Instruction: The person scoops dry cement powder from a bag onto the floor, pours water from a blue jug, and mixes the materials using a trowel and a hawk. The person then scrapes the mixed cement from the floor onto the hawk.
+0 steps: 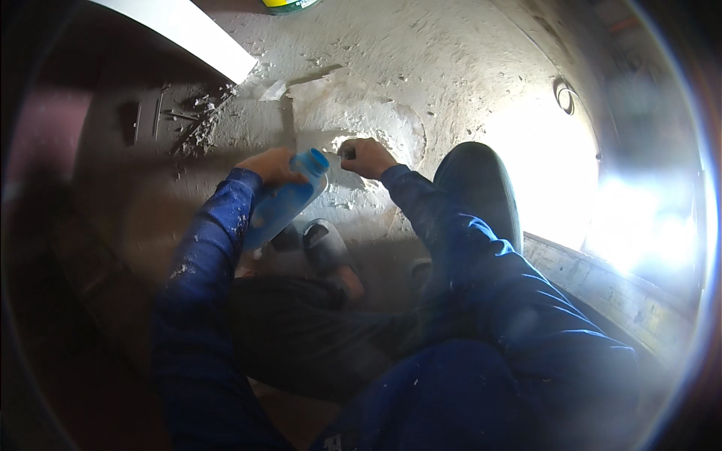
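My left hand (272, 167) is wrapped round the neck end of a translucent blue plastic bottle (282, 210). The bottle is tilted, its uncapped mouth (319, 158) pointing up and to the right. Just right of that mouth, apart from it, my right hand (368, 158) is closed with curled fingers. A small dark thing seems to show at its fingertips, too small to name. Under both hands lies a pale patch of whitish powder or plaster (376, 124) on the rough floor. My slippered foot (325, 244) rests just below the bottle.
A white board or panel (203, 37) juts in from the upper left, with debris and thin strips (197, 124) below its end. A yellow and green container (289, 6) stands at the top edge. Right of my raised knee (481, 188), strong light falls on the floor beside a plank-like edge (602, 278).
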A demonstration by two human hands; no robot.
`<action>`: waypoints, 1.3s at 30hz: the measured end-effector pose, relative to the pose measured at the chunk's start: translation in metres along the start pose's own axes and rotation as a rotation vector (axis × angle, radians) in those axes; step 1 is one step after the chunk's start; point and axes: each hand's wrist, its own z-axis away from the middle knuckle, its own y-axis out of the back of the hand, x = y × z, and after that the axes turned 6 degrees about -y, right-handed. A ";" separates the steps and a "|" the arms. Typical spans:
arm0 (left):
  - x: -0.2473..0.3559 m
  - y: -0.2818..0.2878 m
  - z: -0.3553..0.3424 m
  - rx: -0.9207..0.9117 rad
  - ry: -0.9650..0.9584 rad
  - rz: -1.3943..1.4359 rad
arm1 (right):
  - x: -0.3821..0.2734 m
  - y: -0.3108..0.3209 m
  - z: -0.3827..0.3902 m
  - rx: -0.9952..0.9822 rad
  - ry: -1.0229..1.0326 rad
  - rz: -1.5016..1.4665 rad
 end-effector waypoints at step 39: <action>0.019 -0.001 -0.012 -0.051 0.057 0.023 | 0.013 0.016 0.010 -0.083 -0.062 0.101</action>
